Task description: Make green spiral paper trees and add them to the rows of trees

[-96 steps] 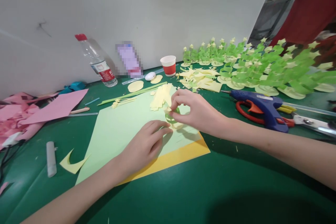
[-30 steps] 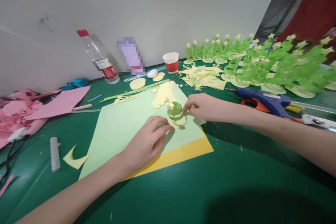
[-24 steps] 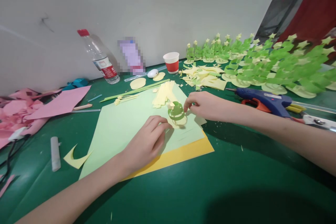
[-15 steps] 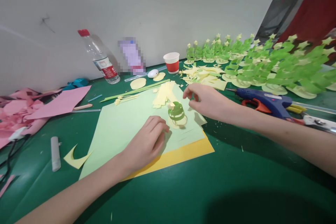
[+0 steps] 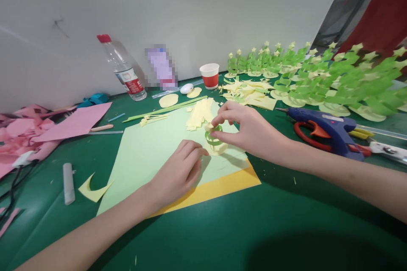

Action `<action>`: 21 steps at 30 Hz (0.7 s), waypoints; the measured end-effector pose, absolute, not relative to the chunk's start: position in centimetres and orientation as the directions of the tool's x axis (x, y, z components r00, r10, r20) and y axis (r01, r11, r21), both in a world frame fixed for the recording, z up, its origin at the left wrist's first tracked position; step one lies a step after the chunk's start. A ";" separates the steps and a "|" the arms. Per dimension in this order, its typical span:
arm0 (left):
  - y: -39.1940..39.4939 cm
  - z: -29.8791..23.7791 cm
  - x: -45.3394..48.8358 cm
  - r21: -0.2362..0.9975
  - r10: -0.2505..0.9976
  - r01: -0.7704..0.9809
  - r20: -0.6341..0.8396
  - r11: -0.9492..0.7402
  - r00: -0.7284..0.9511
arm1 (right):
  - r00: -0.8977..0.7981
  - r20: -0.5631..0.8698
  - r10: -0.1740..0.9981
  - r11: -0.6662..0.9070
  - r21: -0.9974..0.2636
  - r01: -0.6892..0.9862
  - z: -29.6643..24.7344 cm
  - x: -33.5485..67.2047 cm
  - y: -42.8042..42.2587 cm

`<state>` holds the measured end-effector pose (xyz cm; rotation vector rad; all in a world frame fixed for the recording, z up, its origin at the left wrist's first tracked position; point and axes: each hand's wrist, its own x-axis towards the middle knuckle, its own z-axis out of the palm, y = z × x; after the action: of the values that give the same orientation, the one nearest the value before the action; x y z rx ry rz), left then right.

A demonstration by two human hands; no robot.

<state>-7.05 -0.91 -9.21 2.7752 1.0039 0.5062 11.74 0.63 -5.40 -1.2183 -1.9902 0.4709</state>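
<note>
A small green paper tree (image 5: 215,139) with a pale yellow star and a yellow round base stands on a light green sheet (image 5: 149,152). My right hand (image 5: 244,129) pinches the tree's top, thumb and fingers closed around the green spiral. My left hand (image 5: 176,171) rests on the sheet just left of the tree, fingers curled, fingertips pressing down near the base. A stack of pale yellow strips (image 5: 199,114) lies just behind the tree.
A blue glue gun (image 5: 324,129) and scissors lie at the right. Several finished green paper trees (image 5: 318,78) crowd the back right. Also here: yellow scraps (image 5: 246,92), a red paper cup (image 5: 210,76), a water bottle (image 5: 122,67), pink paper (image 5: 47,129), a glue stick (image 5: 68,177).
My right hand let go of the tree, lifted off to the right, then came back and closed on its top. The left hand has stayed put beside the base.
</note>
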 end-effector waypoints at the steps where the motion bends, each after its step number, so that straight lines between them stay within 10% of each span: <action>1: -0.9 -9.2 -7.0 0.248 0.645 0.596 0.257 -0.763 0.719 | -0.265 0.396 0.879 0.471 -0.641 0.606 -5.5 11.7 0.6; 21: -0.8 -9.3 -7.0 0.265 0.647 0.592 0.247 -0.761 0.721 | -0.267 0.445 0.855 0.512 -0.642 0.570 -5.6 11.5 0.3</action>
<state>-7.00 -0.79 -9.26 2.7569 1.0009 0.4896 11.48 0.31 -5.65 -1.1656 -1.9666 0.4588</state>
